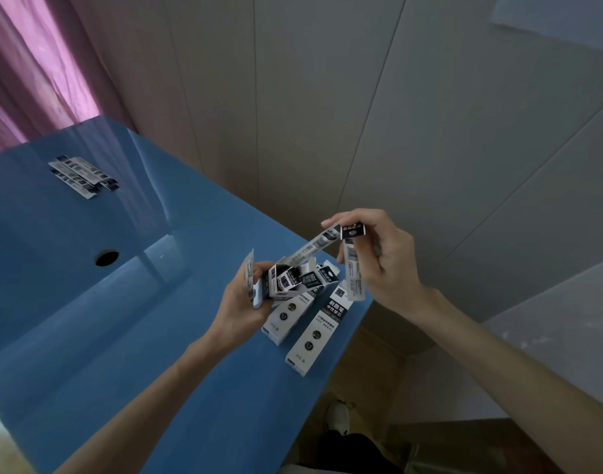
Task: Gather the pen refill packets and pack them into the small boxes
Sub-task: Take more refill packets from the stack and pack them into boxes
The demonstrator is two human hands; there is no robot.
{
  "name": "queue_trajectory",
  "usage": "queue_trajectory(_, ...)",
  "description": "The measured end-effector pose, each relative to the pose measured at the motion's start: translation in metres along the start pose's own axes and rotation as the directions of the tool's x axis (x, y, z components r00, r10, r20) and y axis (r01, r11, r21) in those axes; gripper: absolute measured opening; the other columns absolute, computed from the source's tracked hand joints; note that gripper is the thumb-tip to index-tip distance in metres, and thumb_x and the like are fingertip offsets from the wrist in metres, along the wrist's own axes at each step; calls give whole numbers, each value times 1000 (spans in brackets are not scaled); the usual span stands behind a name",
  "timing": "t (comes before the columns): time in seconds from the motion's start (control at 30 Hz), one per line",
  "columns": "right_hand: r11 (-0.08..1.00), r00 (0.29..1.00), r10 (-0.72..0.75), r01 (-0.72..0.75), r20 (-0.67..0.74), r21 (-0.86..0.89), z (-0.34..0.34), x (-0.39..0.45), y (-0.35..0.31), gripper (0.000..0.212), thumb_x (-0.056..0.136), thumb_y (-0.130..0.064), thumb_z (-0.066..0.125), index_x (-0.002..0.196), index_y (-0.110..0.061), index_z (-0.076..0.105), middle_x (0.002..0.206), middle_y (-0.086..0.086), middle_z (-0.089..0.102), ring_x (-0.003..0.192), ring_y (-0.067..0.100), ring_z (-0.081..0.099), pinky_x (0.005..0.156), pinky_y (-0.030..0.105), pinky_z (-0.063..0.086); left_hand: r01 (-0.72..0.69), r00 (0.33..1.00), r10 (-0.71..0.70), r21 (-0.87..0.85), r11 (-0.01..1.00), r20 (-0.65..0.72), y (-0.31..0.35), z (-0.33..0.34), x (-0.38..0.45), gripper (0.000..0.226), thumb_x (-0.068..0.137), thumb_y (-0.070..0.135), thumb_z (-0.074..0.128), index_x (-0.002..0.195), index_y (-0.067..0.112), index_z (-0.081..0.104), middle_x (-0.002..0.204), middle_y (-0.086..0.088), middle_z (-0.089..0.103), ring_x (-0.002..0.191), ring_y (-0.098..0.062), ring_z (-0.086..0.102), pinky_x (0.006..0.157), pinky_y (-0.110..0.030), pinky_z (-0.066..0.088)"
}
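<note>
My left hand [240, 302] grips an open small box [288, 280], held above the blue table's right edge, with a further packet [249, 273] tucked against its fingers. My right hand [378, 265] pinches two long pen refill packets: one [313, 248] slants down into the box's open mouth, the other [354, 275] hangs down from the fingers. Two more white-and-black small boxes [286, 313] [322, 331] lie side by side on the table below my hands. A pile of loose refill packets [82, 176] lies at the table's far left.
The blue table [139, 336] has a round cable hole [106, 258] near its middle. Its right edge runs close to a grey panelled wall. A pink curtain [36, 63] hangs at the back left. My shoe [339, 417] shows on the floor below the table's edge.
</note>
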State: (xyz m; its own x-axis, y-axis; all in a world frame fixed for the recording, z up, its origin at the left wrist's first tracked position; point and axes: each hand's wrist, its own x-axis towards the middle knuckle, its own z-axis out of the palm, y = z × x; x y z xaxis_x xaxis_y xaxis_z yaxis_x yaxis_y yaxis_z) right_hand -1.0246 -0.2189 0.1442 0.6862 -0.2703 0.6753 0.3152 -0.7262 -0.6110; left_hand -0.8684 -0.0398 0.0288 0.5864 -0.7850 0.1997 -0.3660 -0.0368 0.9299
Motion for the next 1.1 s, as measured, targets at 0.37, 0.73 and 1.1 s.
queue_trajectory(0.37,998,999,-33,35,42,-56,7,-6,10,32,101,6,45,119,-18,56,125,0,68,66,20,69,53,42,56,33,998,-31,-25,999,58,-1,3,6,41,81,-10,74,107,21,65,104,3,70,96,-16,68,78,-20,50)
queue_trajectory(0.73,968,983,-158,174,97,-181,-8,-16,16,15,105,-2,46,112,-12,55,125,3,68,65,13,70,52,23,52,62,987,-54,-54,997,148,-2,-10,13,54,79,-7,75,106,40,68,110,-3,70,104,-24,68,88,-51,56)
queue_trajectory(1.1,990,995,-62,71,83,-119,2,-30,8,15,106,-9,51,116,-16,58,127,-4,69,66,20,72,48,35,54,47,989,-38,-63,997,140,1,-6,14,46,81,-10,76,117,19,71,98,9,68,96,-17,68,81,-29,55)
